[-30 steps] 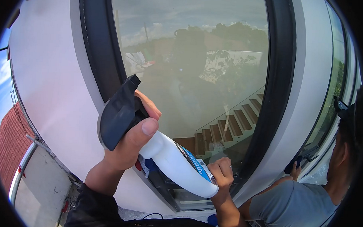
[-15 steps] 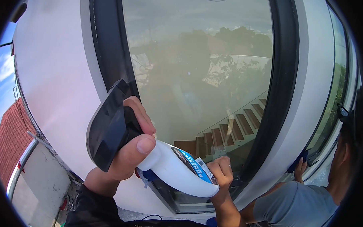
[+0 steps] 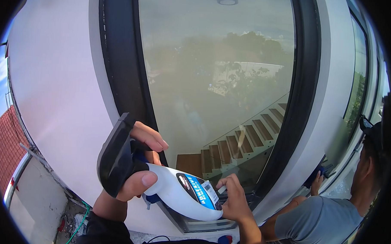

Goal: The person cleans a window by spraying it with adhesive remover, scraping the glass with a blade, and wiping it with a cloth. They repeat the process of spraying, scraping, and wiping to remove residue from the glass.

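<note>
A white spray bottle (image 3: 171,192) with a black trigger head (image 3: 116,158) and a blue "adhesive remover" label tilts across the lower middle. My left hand (image 3: 135,184) grips its neck, with the thumb in front and fingers behind the trigger head. At the bottle's base is my right hand (image 3: 236,201), fingers bent together around a small pale thing I cannot make out. Behind both hands stands a tall window pane (image 3: 213,101) in a dark frame (image 3: 124,55). Some blue cloth (image 3: 152,199) shows below the bottle's neck.
At the right a co-worker (image 3: 321,221) in a grey shirt and dark cap crouches, one hand (image 3: 317,184) holding dark blue cloth at another window. White walls (image 3: 59,83) flank the frame. A green hose (image 3: 77,229) and a metal rail (image 3: 17,176) are at lower left.
The bottle and my left hand are lower, and the bottle's label faces the camera more. My right hand has shifted slightly left and down, its fingers raised more. The camera view has shifted a little.
</note>
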Available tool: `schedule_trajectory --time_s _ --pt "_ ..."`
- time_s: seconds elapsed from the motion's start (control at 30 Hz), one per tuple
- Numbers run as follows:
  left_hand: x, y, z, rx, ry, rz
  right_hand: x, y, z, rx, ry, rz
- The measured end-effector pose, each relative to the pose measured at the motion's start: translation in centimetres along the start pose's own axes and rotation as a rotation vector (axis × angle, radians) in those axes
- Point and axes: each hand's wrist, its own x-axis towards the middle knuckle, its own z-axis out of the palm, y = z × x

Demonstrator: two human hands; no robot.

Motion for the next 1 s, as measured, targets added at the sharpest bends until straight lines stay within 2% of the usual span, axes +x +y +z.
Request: schedule_trajectory --time_s 0.1,0.13,0.17,0.23,0.3,0.37,0.5,0.63,0.77,0.87,1.0 --pt "-3.0 -1.7 -2.8 -0.167 0.131 -0.018 0.5 0.4 -2.8 0.216 -0.042 0.064" --pt "-4.3 -2.7 -4.2 -0.235 0.110 0.003 1.2 0.9 -3.4 0.106 0.048 -0.068" --pt "-5.6 -4.1 -6.9 -0.252 -0.022 0.030 1.7 0.7 -4.0 0.057 0.159 -0.081" --pt "-8.3 -6.6 -8.5 -0.415 -0.091 0.021 3.8 -0.3 -5.8 -0.066 0.303 -0.111" --pt "-9.9 -9.5 -10.4 -0.505 -0.219 0.041 6.2 -1.4 -6.0 0.166 0.508 -0.094" --pt "-10.6 -11.5 -11.7 -0.609 -0.369 0.027 9.4 -3.1 -6.9 0.313 0.626 -0.136" --pt "-10.8 -13.8 -12.9 -0.804 -0.512 0.034 17.1 -7.6 -8.3 0.225 0.591 -0.271" --pt "-10.8 -15.5 -14.0 -0.977 -0.586 0.110 22.0 -10.7 -7.1 0.070 0.502 -0.245" --pt "-10.9 -16.0 -14.6 -0.981 -0.651 0.131 22.8 -11.7 -7.7 -0.143 0.614 -0.239" --pt "-10.7 -15.5 -14.8 -0.985 -0.701 0.117 22.9 -12.3 -6.7 -0.255 0.612 -0.245" --pt "-10.9 -15.4 -14.9 -0.970 -0.682 0.099 23.8 -12.5 -9.4 -0.274 0.649 -0.330"
